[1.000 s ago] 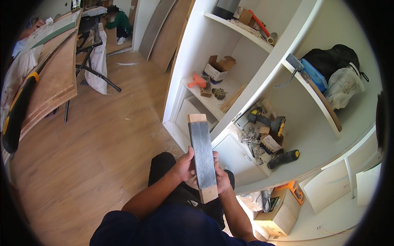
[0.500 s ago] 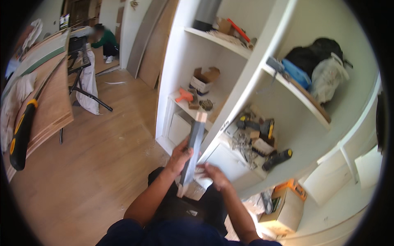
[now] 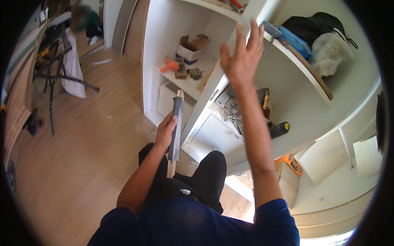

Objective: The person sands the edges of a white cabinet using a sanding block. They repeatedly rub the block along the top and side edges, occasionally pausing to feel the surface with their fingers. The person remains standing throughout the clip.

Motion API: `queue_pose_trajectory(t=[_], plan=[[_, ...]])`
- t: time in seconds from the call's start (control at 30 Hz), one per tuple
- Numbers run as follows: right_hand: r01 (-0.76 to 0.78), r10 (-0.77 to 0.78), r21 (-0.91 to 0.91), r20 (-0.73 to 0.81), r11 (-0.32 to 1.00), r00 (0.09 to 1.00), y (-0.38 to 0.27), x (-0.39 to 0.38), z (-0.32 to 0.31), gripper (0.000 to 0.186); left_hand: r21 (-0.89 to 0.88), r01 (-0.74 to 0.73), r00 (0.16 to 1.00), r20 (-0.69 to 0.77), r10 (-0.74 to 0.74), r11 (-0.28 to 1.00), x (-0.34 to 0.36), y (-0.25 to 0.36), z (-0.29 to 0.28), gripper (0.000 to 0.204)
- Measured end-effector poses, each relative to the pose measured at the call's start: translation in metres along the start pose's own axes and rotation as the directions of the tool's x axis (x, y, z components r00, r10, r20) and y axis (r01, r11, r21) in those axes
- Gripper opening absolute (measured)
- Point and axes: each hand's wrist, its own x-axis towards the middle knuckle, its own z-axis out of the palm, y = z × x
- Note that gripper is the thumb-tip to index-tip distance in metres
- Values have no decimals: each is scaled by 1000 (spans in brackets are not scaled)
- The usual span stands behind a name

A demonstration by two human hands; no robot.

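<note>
My left hand [image 3: 165, 134] is wrapped around a wooden strip with a grey covering [image 3: 177, 133], tilted slightly and held over my lap. Pale bare wood shows at both of its ends. My right hand [image 3: 243, 61] is raised in front of the white cabinet upright, fingers apart and holding nothing. Close to its fingertips, a small grey object [image 3: 272, 29] sits at the corner of the upper right shelf.
On the left cabinet shelf lie an open carton [image 3: 191, 50], an orange tool [image 3: 170, 65] and a tape roll [image 3: 195, 73]. A yellow-and-black power tool [image 3: 280, 129] lies behind my right forearm. A folding stand [image 3: 53, 78] and wood panels are at left; a person [image 3: 91, 24] crouches beyond.
My right hand has left the strip's side and risen up and forward toward the upper shelf. My left hand still holds the strip. The view has shifted to the right.
</note>
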Motion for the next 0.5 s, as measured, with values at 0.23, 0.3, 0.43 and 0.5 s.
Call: queue_pose_trajectory(t=[0.23, 0.3, 0.43, 0.5], plan=[[549, -487, -52, 398, 834, 777, 49, 67, -9, 17, -111, 399, 906, -105, -410, 910, -1, -50, -37, 66], [613, -572, 14, 377, 790, 728, 56, 81, -5, 19, -94, 440, 887, -109, -449, 893, 6, -89, -35, 58], [607, -579, 6, 309, 795, 755, 35, 76, 17, 30, -73, 438, 880, -167, -444, 896, 9, -112, -41, 57], [591, -571, -15, 237, 806, 786, 37, 68, 23, 32, 35, 370, 922, -137, -363, 928, 5, -102, -31, 54]])
